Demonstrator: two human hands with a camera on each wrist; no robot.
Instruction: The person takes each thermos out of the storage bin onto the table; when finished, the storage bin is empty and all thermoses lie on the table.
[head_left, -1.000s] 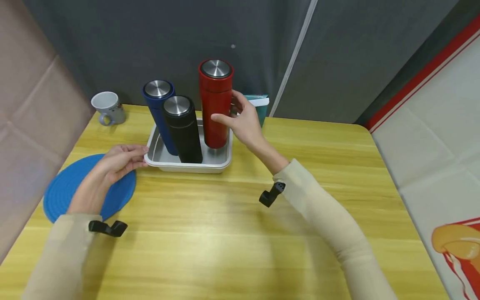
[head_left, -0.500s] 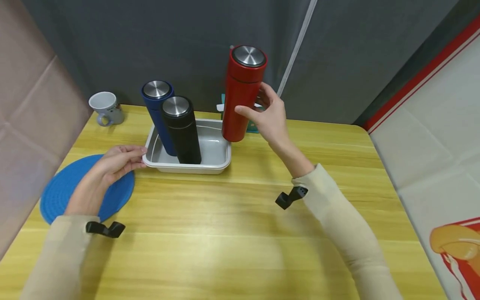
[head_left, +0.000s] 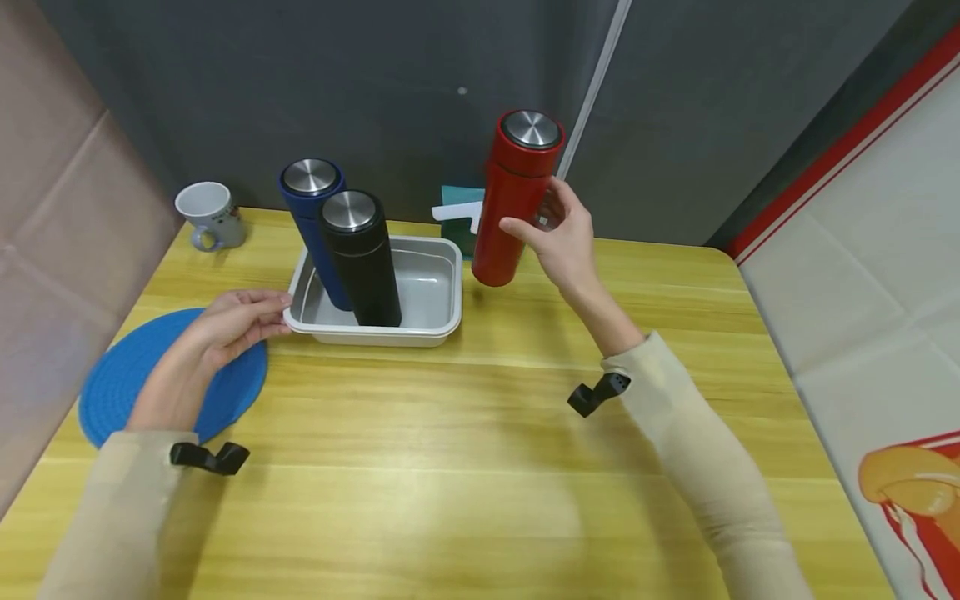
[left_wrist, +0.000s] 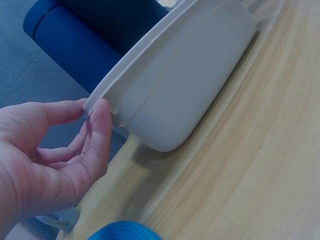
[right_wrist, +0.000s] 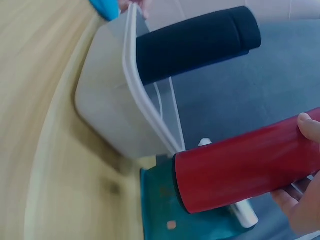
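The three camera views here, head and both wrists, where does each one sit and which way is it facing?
Head: worn on the head, facing forward and down at the yellow wooden table; both sleeved arms show, the left hand and the right hand.
Left wrist: on the left wrist, facing the fingers touching the rim of the white rectangular plastic tray.
Right wrist: on the right wrist, facing the tall red metal-lidded flask; only fingertips show.
Shared: all three views show the tray; head and right wrist both show the red flask.
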